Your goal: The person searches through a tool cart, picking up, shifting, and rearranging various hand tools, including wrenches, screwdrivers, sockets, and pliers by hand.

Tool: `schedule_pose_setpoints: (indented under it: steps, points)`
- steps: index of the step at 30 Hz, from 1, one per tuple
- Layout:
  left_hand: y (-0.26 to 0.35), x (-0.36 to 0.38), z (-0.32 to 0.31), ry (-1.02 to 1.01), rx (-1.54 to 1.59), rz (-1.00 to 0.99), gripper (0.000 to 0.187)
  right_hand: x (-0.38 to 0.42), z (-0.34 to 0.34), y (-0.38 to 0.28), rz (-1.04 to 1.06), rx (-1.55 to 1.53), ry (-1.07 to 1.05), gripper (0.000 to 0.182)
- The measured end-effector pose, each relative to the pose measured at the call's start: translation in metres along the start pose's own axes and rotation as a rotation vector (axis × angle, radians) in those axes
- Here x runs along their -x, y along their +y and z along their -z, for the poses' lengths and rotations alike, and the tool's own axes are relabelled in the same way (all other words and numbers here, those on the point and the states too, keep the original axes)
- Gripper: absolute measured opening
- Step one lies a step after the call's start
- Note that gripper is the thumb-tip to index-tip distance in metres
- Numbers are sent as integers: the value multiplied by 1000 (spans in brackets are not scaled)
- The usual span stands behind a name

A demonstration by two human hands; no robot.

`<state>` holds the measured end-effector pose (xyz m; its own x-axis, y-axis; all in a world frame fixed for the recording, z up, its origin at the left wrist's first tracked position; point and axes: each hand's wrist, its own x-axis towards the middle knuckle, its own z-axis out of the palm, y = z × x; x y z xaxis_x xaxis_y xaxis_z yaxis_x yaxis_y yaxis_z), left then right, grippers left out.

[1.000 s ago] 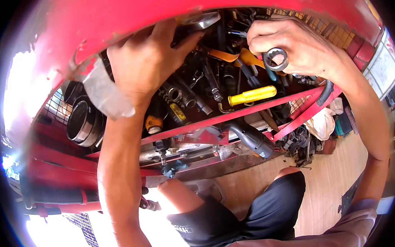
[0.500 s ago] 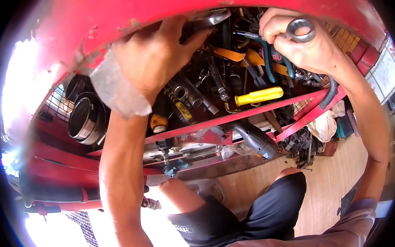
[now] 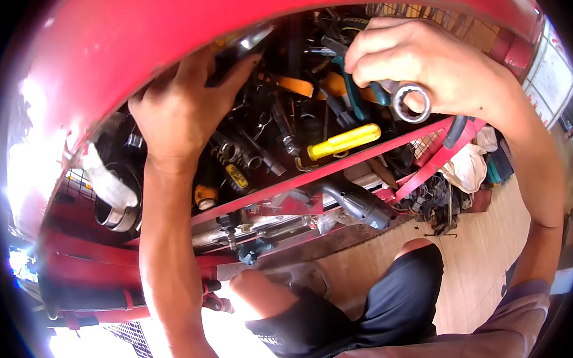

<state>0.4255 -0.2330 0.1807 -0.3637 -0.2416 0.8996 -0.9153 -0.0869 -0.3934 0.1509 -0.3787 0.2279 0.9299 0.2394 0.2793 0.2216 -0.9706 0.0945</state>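
Head view: the right grip [image 3: 407, 63] is curled round a ring wrench [image 3: 397, 104], its ring end jutting from the fist near teal-handled pliers [image 3: 352, 93]. Beside the left grip [image 3: 178, 112], a shiny tool [image 3: 257, 38]; whether held, I cannot tell.

wrench [image 3: 397, 103]: shiny metal | yellow handle [image 3: 344, 141]: glossy plastic | floor [image 3: 469, 274]: smooth (wood-look)

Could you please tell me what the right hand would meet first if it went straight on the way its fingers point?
The right hand would probably meet the pliers first; depth is unclear, so they may already touch.
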Motion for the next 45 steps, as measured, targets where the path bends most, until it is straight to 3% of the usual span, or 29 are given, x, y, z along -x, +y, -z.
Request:
schedule_pose_setpoints:
  steps: [4, 11, 19, 23, 29, 35, 37, 40, 45]
  points:
    - [4, -3, 4, -43, -21, 25, 49, 7, -2, -10, -141, -16, -64, 23]
    - [3, -1, 2, -47, -14, 45, 50, 16, -9, 4, 11, -186, 191, 19]
    - [1, -1, 2, -26, -23, -4, 48, 7, 3, -41, -8, 31, 431, 4]
    - [1, -3, 2, -13, -55, -30, 44, 20, 1, -37, 106, -168, 428, 5]
    - [-1, -9, 4, 6, -45, -51, 41, 0, -24, -84, 151, -374, 373, 4]
    - [-2, -10, 3, 22, -39, -51, 41, -55, -89, -91, 252, -32, 505, 7]
    - [-1, -8, 4, 14, -68, -53, 41, -70, -97, -90, 241, 109, 427, 10]
    - [-1, -8, 5, 15, -76, -49, 42, -86, -95, -94, 215, 166, 381, 14]
    - [-2, -9, 2, 29, -37, -67, 44, -90, -105, -93, 322, 197, 575, 19]
